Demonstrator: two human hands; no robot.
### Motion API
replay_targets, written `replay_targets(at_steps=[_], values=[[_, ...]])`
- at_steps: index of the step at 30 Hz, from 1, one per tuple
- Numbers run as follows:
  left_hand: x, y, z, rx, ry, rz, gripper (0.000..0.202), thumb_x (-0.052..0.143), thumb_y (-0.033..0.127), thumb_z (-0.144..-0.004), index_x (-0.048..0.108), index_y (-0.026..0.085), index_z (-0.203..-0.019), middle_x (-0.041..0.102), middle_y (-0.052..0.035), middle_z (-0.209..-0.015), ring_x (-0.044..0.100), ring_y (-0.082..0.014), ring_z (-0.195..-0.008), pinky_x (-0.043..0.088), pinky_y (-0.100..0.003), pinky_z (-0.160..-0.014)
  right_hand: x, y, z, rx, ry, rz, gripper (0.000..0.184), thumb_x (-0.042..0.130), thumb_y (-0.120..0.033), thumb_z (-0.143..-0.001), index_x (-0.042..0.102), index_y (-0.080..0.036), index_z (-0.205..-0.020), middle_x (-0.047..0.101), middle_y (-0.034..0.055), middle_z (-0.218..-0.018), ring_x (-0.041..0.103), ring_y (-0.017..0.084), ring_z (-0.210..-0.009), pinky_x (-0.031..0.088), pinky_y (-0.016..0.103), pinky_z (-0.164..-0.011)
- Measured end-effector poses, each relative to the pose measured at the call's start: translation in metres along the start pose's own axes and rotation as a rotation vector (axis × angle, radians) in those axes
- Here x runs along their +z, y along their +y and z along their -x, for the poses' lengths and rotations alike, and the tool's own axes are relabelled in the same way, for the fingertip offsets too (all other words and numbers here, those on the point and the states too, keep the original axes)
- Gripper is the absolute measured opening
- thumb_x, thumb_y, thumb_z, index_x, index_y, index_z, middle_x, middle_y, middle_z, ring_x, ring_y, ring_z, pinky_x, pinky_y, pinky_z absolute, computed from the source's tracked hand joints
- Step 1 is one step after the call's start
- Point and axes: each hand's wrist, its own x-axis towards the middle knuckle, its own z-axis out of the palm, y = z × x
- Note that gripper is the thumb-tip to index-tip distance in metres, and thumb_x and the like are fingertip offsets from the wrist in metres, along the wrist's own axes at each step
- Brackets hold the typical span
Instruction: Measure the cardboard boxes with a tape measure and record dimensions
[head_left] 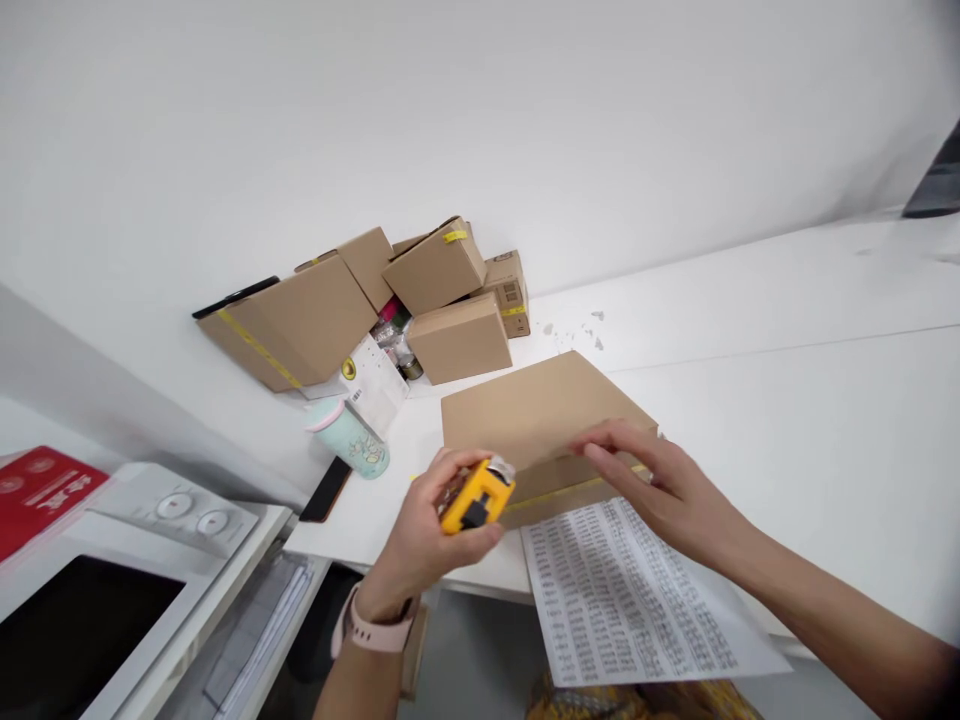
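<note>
My left hand (439, 515), with a pink watch band at the wrist, is wrapped round a yellow tape measure (478, 497) with a black button and a silvery end. It is held just in front of the near left corner of a closed brown cardboard box (540, 405). A yellow strip runs along the box's near side. Over the box's near right edge, my right hand (645, 470) has its fingers curled, thumb and index finger close together. Whatever is between them, if anything, cannot be made out. Beneath that hand lies a printed sheet (630, 600), overhanging the table's front edge.
Several cardboard boxes (457, 340) are stacked against the wall. A mint tumbler (349, 437) stands at the table's left, beside a dark flat phone-like object (326, 490). On the left is a white microwave (90, 600) with a red box (45, 495) on top.
</note>
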Motion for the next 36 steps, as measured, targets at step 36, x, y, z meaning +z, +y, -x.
replay_targets(at_steps=[36], values=[[-0.121,-0.014,-0.059,-0.349,-0.034,-0.401,0.036,0.078,0.039,-0.066,0.080,0.018,-0.095,0.073,-0.0074,-0.081,0.060,-0.0184,-0.065,0.042,-0.021,-0.054,-0.045,0.113,-0.106,0.463,-0.193,-0.446,0.039,0.067,-0.059,-0.079,0.069,-0.020,-0.082,0.068,0.0063,-0.090,0.060,0.022,-0.085,0.045,0.038,-0.086]])
